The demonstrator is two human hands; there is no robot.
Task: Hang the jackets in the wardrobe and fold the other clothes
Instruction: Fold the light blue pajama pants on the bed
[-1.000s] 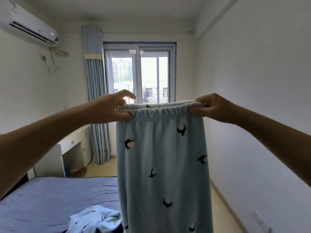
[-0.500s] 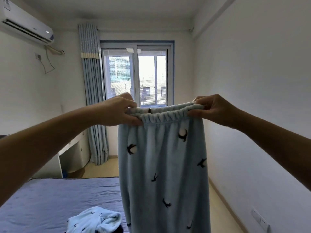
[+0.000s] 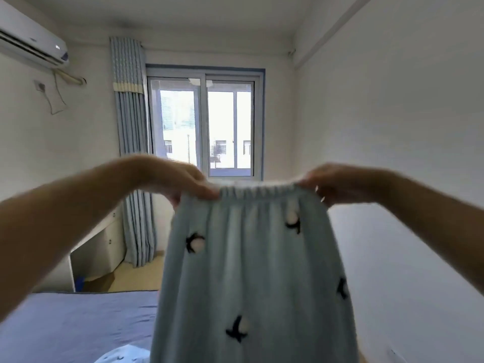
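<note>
Trousers: the pale blue fleece pyjama trousers with dark bird motifs [image 3: 251, 271] hang in the air straight ahead of you. They are over the near end of the bed, and the legs run out of the bottom of the view.
Waistband: the gathered elastic waistband [image 3: 258, 191] is drawn level between your two hands.
Left hand: your left hand [image 3: 178, 179] pinches the left end of the waistband, fingers curled over it.
Right hand: your right hand [image 3: 337, 183] grips the right end in the same way.
Change: a second ago the hands and cloth were sharp and the fabric hung straight. Now both hands are blurred and the cloth flares wider lower down, so you appear to be giving it a shake.
Meaning: this looks like straightening, with no fold made yet. Laying the trousers flat on the bed would likely come next.
Bed: the bed with the lilac-blue sheet [image 3: 73, 323] lies low on the left. A crumpled pale blue garment with the same motifs [image 3: 123, 356] sits at its near edge, mostly cut off, unfolded.
Far wall: a blue-framed window [image 3: 204, 127], with a striped blue curtain [image 3: 131, 153] to its left.
</note>
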